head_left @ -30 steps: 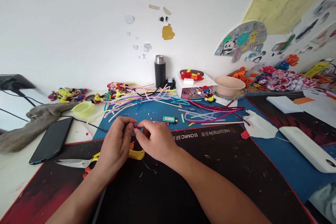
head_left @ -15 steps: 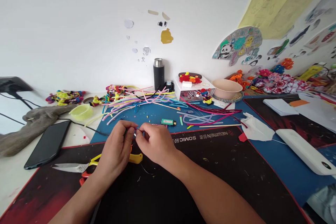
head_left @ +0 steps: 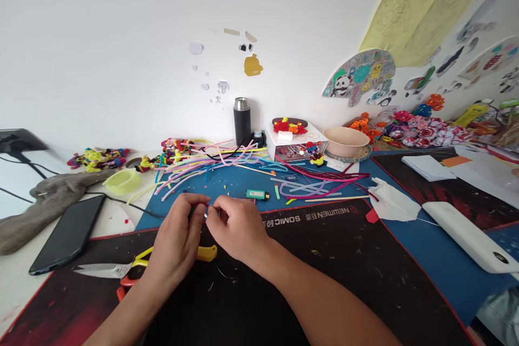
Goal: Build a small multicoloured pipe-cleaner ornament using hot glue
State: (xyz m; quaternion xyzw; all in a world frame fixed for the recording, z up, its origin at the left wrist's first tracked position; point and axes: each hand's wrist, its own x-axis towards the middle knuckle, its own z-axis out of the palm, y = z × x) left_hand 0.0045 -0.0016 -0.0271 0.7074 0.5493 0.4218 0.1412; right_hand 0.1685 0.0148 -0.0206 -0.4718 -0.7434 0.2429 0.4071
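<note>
My left hand (head_left: pixel 181 235) and my right hand (head_left: pixel 235 230) meet over the black mat. Thumb and fingers of both are pinched closed around something small. Only a whitish sliver (head_left: pixel 206 215) shows between the fingertips, with a hint of dark purple; the rest is hidden, so its kind is unclear. Beneath my left wrist and hand lies a pair of scissors (head_left: pixel 106 270) with red and yellow handles, blades pointing left. Just beyond my right hand sits a green lighter (head_left: pixel 257 194). Several colourful pipe cleaners (head_left: pixel 178 175) spread behind my hands.
A black phone (head_left: pixel 67 235) rests at left near a piece of driftwood (head_left: pixel 24 213). Along the wall stand a black thermos (head_left: pixel 242 123), a white box (head_left: pixel 298 143) and a pinkish bowl (head_left: pixel 346 142). A white power bank (head_left: pixel 466 235) and crumpled tissue (head_left: pixel 393 201) lie right.
The view has shifted slightly, so the background sits a little lower and further left. Both hands keep nearly the same pinch, fingertips close together.
</note>
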